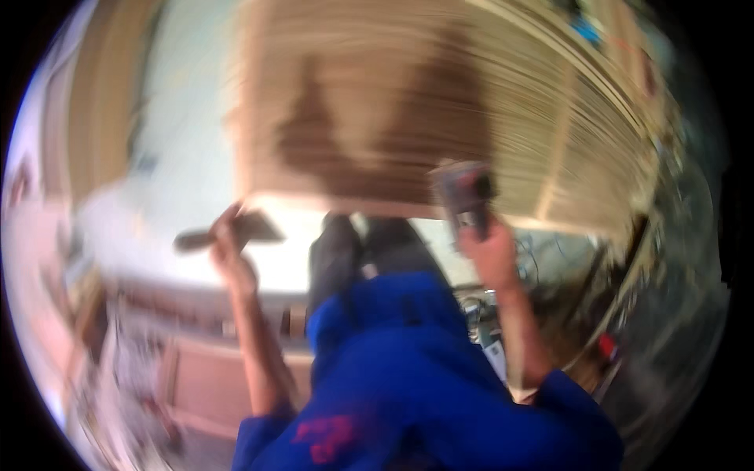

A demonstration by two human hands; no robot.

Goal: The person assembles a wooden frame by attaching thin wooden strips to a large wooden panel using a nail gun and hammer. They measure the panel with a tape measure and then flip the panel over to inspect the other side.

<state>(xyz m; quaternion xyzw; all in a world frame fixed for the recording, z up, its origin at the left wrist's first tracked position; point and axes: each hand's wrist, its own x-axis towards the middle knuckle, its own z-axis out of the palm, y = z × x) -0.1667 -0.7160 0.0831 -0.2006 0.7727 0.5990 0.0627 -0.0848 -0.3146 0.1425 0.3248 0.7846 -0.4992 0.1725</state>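
Note:
In my left hand is a dark tool with a handle and a flat, wider end, shaped like a putty knife; blur hides its detail. That hand is just left of the near edge of a large framed wooden panel. My right hand grips a boxy grey and black tool with a touch of red, which looks like a handheld power tool. It is over the panel's near edge; whether it touches the wood I cannot tell. Shadows fall across the panel's grain.
The panel continues right as a second framed section. Wooden boards stand at the far left beside a pale floor. A reddish-brown wooden panel lies at the lower left. Cables and small items lie right of my body.

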